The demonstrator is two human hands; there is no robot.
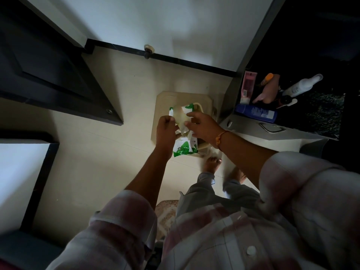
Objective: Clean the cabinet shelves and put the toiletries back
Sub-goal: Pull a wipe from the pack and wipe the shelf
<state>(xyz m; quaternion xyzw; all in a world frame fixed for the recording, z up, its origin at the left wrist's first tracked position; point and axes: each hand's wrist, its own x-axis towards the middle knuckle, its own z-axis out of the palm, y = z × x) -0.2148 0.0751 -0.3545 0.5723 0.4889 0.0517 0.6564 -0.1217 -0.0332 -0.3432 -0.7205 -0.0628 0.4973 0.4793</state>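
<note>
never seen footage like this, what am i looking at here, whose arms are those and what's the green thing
There is no machine here: one camera is worn on a person's head and looks down, so the arms are the wearer's own. The left hand grips a green and white plastic packet, and the right hand pinches a pale sheet at its top, likely a wipe. Under them stands a beige plastic stool on the floor. To the right, a dark counter holds toiletries: a blue can lying on its side, a pink tube and a white bottle.
</note>
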